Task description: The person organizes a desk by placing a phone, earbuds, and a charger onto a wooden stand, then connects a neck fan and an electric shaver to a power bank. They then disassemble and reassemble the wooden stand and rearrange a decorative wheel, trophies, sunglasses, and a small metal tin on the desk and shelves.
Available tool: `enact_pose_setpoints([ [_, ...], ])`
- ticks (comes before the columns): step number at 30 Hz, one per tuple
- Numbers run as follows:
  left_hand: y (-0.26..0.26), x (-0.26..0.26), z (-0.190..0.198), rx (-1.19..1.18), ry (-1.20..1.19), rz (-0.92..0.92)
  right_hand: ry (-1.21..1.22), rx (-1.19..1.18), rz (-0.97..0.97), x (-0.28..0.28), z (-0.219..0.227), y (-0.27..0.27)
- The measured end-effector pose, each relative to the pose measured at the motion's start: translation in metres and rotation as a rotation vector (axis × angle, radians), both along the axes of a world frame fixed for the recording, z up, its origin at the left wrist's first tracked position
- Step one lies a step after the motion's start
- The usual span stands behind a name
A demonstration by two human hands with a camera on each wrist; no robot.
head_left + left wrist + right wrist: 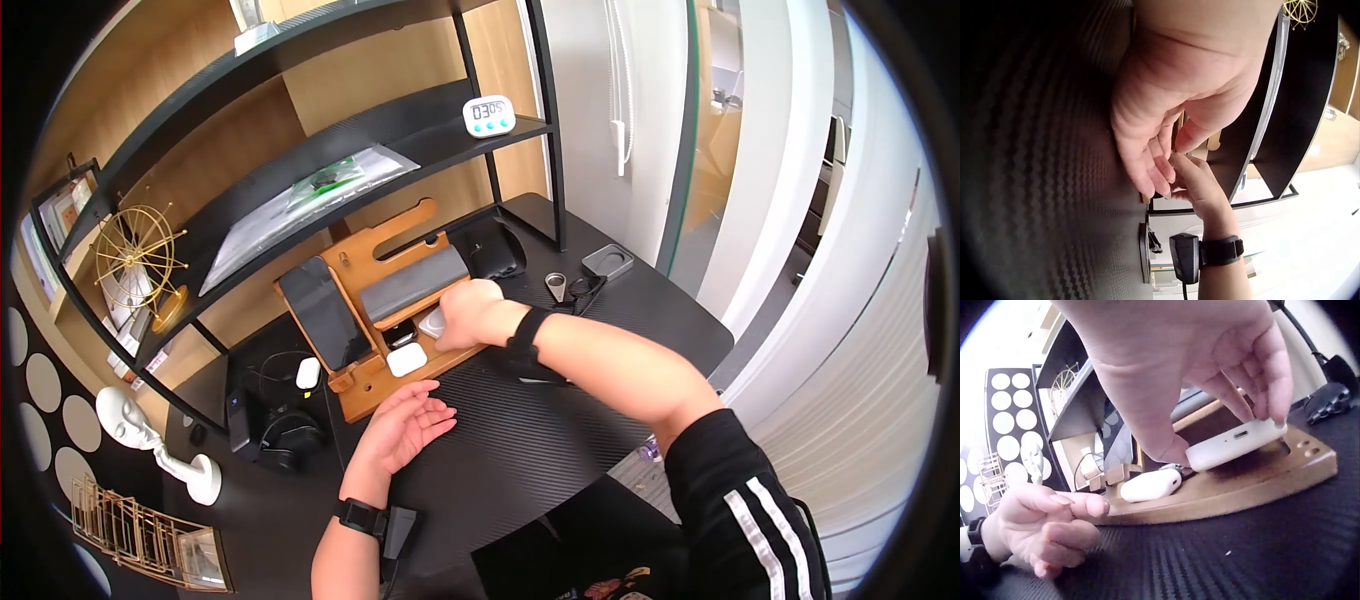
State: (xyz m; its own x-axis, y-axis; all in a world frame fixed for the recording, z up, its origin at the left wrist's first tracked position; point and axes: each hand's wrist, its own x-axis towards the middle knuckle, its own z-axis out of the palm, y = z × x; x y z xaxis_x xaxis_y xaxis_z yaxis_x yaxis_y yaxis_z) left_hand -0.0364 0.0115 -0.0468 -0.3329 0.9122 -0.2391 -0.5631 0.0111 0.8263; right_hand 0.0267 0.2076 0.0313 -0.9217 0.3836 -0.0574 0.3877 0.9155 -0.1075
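My right hand (468,310) pinches a white rounded case with a small port (1235,447) between thumb and fingers, close over the wooden desk stand (1260,484). In the right wrist view the case tilts slightly, its port side toward the camera. A white earbud case (407,360) lies on the stand's front ledge, left of that hand. Behind it, a dark watch (401,333) partly shows. A black phone (325,310) leans on the stand's left side, and a grey glasses case (415,285) lies across its middle. Near the front edge, my left hand (405,428) holds nothing, its fingers loosely bent.
A black shelf with a white timer (489,117) rises behind the stand. To the right lie a metal ring-shaped item (556,285) and a grey case (607,262). Black headphones (290,437), a white charger (308,374) and a white figurine (203,480) stand at left.
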Motion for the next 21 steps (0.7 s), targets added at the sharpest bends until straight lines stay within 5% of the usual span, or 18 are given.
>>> enact_pose_setpoints([
  [8,-0.003,-0.005,-0.006,0.061,-0.061,-0.021,0.197,0.046,0.003,0.111,0.012,0.036],
  [14,-0.004,-0.006,-0.007,0.065,-0.135,0.010,0.133,0.189,-0.199,0.207,0.000,0.059],
  [21,-0.006,-0.002,-0.004,0.065,-0.128,0.037,0.076,0.164,-0.277,0.238,-0.013,0.077],
])
